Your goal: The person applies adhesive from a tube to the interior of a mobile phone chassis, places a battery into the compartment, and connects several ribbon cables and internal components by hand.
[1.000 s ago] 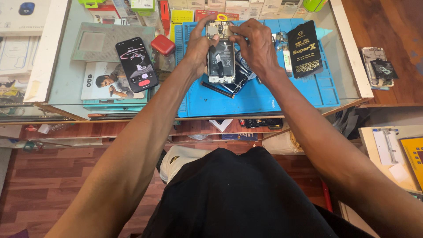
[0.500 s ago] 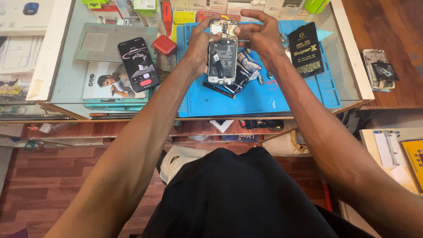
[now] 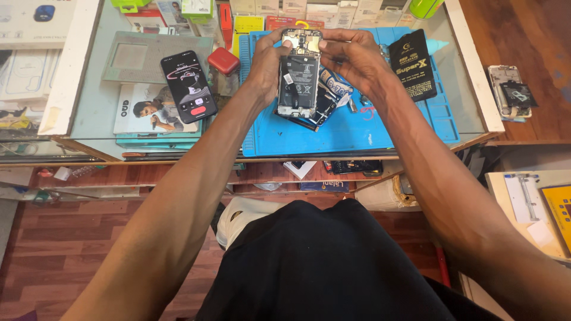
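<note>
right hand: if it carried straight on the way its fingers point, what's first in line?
The right hand points left across the top of the opened phone, which its fingers already touch. Beyond that, likely the left hand gripping the other edge; depth is unclear.

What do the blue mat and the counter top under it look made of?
The blue mat looks like matte silicone or rubber, with moulded compartments along its edge. The counter top seems to be glass: things stored underneath show faintly through it.

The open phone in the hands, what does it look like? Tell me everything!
The open phone has no back cover, so its dark battery, a circuit board at the top and a thin ribbon cable show. It is held tilted above the blue mat. The left hand grips its left edge; the right hand pinches its top corner.
</note>
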